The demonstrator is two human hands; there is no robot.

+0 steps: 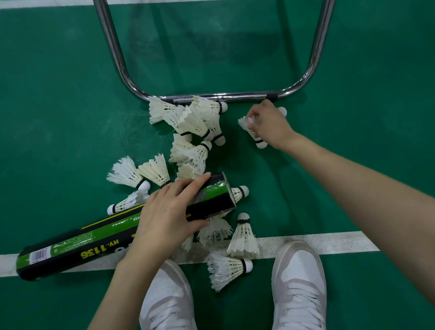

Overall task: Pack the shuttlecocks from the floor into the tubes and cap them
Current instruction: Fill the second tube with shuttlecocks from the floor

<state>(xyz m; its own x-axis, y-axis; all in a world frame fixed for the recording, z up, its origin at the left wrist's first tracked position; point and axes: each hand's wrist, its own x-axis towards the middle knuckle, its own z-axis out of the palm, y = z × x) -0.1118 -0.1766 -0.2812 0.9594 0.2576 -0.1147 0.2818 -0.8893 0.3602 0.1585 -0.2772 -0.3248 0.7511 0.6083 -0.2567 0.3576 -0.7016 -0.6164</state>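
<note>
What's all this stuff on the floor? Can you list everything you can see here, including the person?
Shuttlecocks: well over a dozen, white feathers with white cork tips and black bands, scattered on the floor between the frame and the shoes.
Shuttlecock tube: one, black and green, tilted above the white line, open end to the right.
Metal frame: one, chrome tube, U-shaped, on the floor at top.
Court floor: green with white lines.
Shoes: two, white, bottom centre.
Left hand: grips the tube.
Right hand: picking up one shuttlecock by the frame.
</note>
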